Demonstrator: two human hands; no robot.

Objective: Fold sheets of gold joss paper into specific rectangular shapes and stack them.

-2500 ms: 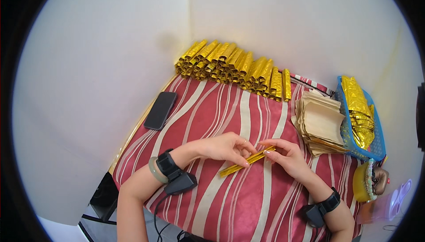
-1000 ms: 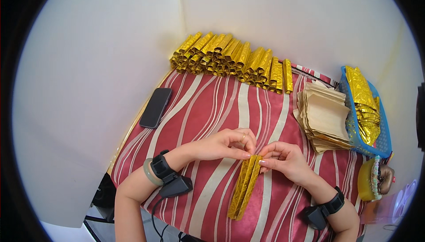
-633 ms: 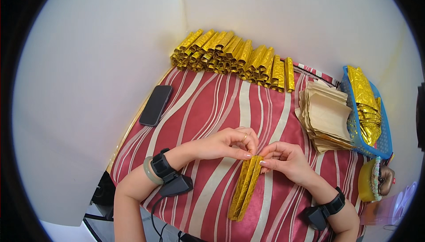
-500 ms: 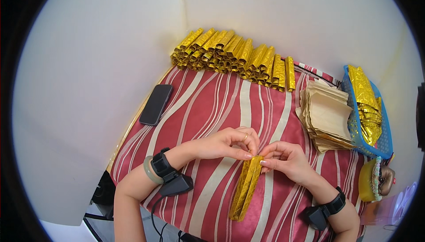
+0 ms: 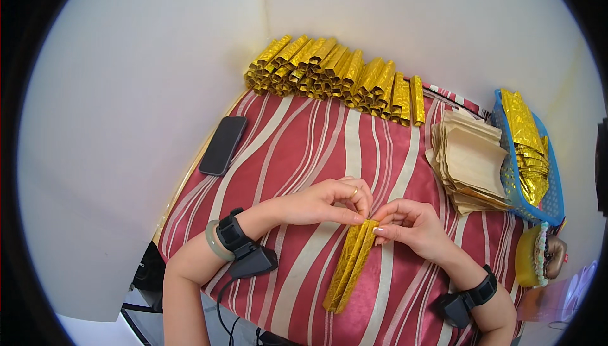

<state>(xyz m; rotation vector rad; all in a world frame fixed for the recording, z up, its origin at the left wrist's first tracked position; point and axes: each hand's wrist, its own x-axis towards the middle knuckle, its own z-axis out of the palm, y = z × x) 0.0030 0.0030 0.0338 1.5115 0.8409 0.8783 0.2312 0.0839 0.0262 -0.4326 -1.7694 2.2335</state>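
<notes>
A long strip of gold foil paper (image 5: 349, 270), folded lengthwise with creases along it, slants over the striped cloth in front of me. My left hand (image 5: 339, 201) pinches its far end between thumb and fingers, from the left side. On the right side of that same end, my right hand (image 5: 408, 224) grips the edge with thumb and fingertips. The strip's near end points down toward me. My fingers partly hide the far end, so its exact fold there does not show.
Folded gold paper tubes (image 5: 329, 70) are piled along the far edge. A dark phone (image 5: 223, 146) lies at the left. At the right are a stack of brown paper sheets (image 5: 472, 159), a blue basket (image 5: 555, 184) with gold paper, and a yellow container (image 5: 527, 257).
The near end of the gold paper strip has swung slightly left. Both hands keep their pinch at its far end. The view has shifted a little.
</notes>
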